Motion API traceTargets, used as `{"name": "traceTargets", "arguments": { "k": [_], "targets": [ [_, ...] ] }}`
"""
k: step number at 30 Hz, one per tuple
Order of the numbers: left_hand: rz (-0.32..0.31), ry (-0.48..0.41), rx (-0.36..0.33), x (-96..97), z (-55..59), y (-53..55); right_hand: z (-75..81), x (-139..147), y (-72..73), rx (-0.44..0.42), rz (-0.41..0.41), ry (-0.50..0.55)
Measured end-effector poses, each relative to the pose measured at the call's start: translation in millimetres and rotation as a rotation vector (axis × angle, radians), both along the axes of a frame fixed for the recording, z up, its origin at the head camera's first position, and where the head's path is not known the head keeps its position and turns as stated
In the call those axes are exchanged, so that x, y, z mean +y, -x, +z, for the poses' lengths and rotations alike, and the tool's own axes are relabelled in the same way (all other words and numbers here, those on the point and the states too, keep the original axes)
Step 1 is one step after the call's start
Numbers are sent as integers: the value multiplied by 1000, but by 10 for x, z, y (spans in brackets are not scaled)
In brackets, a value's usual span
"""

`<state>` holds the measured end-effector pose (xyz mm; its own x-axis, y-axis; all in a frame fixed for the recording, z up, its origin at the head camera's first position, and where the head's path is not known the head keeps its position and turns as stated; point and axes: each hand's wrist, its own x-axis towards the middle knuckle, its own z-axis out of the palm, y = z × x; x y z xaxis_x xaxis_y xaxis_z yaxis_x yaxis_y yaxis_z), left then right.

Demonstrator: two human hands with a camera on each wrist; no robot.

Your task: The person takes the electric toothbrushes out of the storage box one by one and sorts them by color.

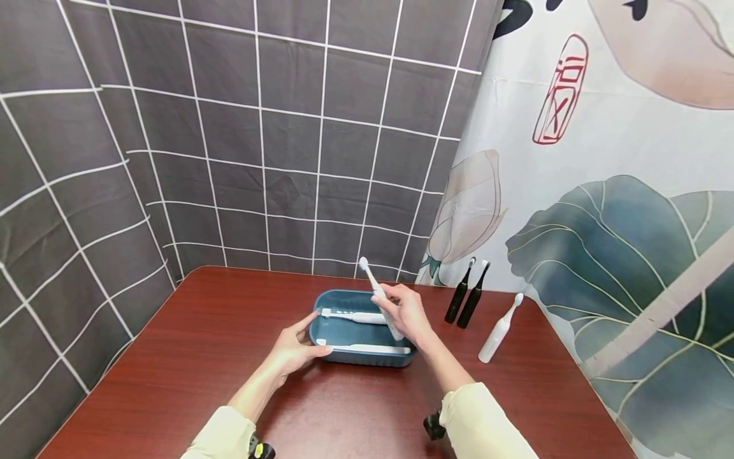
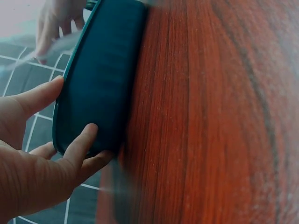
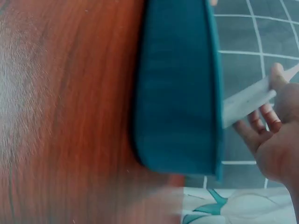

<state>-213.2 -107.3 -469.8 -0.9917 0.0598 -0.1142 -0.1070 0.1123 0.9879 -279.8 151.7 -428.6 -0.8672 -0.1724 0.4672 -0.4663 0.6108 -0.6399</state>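
Note:
A white electric toothbrush (image 1: 373,280) is gripped by my right hand (image 1: 406,312), tilted over the right part of a blue plastic basket (image 1: 367,359), brush head up. In the right wrist view its white handle (image 3: 247,103) lies between thumb and fingers, the lower end partly behind the basket wall. My left hand (image 1: 291,349) holds the basket's left end, thumb at the near rim and fingers round the end wall (image 2: 100,70). Inside the basket lie another white electric toothbrush (image 1: 361,317) at the back and a long white toothbrush-like piece (image 1: 369,349) along the front.
Right of the basket, two black electric toothbrushes (image 1: 473,299) are side by side on the red-brown wooden table (image 1: 229,319). A further white electric toothbrush (image 1: 496,338) is nearer the right edge. Behind hang a grey grid curtain (image 1: 229,159) and a lotus-print cloth (image 1: 619,255).

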Motion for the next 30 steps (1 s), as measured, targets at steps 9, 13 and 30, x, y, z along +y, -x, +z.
{"name": "traceTargets", "arguments": {
  "k": [9, 13, 30],
  "targets": [
    [-7, -15, 4, 6, -1, -8, 167, 378, -127, 45, -38, 343],
    [-6, -32, 0, 7, -2, -14, 201, 545, -260, 24, -31, 360],
    [-18, -51, 10, 9, -12, -2, 277, 1609, -1020, 122, -74, 302]
  ]
}}
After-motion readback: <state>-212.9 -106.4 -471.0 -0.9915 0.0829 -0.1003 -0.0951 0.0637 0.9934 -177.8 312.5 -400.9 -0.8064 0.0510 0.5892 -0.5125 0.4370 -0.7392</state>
